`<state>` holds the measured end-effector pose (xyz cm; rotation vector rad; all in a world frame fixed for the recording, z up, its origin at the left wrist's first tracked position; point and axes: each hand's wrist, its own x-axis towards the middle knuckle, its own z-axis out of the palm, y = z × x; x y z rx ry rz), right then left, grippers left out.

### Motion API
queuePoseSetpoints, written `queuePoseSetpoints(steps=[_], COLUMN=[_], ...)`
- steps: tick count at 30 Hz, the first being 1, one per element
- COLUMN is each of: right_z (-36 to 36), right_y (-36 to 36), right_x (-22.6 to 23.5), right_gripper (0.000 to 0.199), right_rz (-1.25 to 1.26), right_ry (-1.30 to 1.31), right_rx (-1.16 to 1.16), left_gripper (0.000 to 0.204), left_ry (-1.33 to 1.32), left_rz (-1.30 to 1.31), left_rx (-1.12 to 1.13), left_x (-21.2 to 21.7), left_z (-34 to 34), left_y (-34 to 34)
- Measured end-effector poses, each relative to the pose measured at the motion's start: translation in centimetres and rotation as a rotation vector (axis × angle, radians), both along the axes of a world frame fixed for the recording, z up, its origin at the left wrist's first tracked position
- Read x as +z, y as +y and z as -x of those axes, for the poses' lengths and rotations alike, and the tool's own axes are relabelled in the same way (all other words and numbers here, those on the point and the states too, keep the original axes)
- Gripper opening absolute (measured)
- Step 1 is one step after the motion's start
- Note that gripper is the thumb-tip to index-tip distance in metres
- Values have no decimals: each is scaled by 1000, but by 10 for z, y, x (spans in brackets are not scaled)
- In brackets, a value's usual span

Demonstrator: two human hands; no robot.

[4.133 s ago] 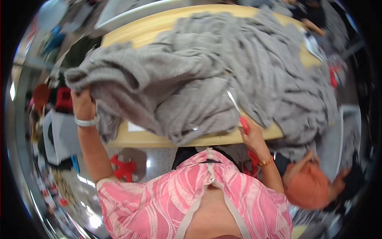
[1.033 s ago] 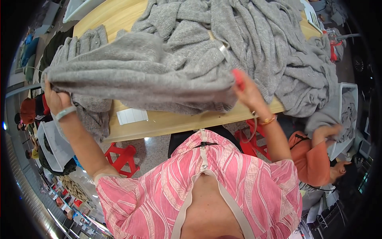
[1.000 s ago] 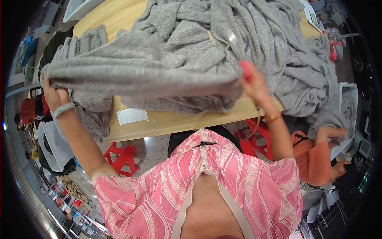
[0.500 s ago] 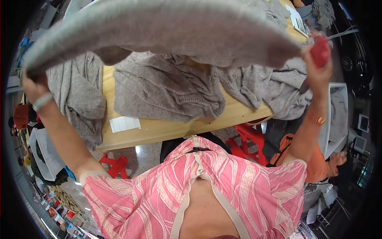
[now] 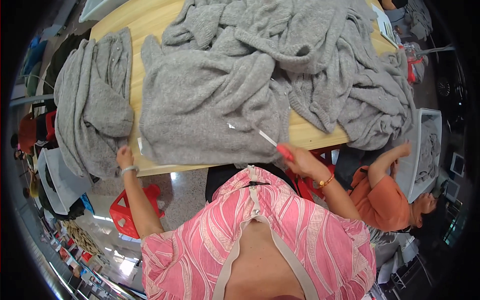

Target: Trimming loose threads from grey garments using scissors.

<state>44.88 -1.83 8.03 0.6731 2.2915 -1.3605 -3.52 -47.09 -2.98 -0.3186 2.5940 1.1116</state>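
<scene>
A grey knit sweater (image 5: pixel 200 100) lies spread on the wooden table in front of me, its lower edge near the table's front edge. My right hand (image 5: pixel 307 162) is closed round the pink-red handle of a tool (image 5: pixel 268 138) with a slim pale shaft, which points over the sweater's lower right part. A small white tag (image 5: pixel 231 126) shows on the knit nearby. My left hand (image 5: pixel 125 157) is at the front edge, beside another grey sweater (image 5: pixel 102 105) on the left. Its fingers look curled together; what they hold, if anything, is hidden.
More grey sweaters (image 5: pixel 320 40) are heaped across the back and right of the table (image 5: pixel 155 17). A red stool (image 5: pixel 131 210) stands below on the left. At right, a person in orange (image 5: pixel 382 200) reaches toward a white bin (image 5: pixel 436 120) of grey knits.
The sweater stretched up between both hands now lies on the table, covering most of a white paper. Both hands have come down nearer my body, the right one with the red-handled tool.
</scene>
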Motion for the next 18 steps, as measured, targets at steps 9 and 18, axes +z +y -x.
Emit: queuePoseSetpoints(steps=[9,18], right_z=[104,195], right_y=[71,113], right_x=[11,-19], right_gripper=[53,58], right_rz=[-553,-480], right_ry=[433,149], right_rx=[-211,48], left_gripper=[53,37], left_ry=[843,651], left_rz=[108,404], left_rx=[-950,-1379], left_x=[29,49], left_z=[-15,-10], left_y=[275,370])
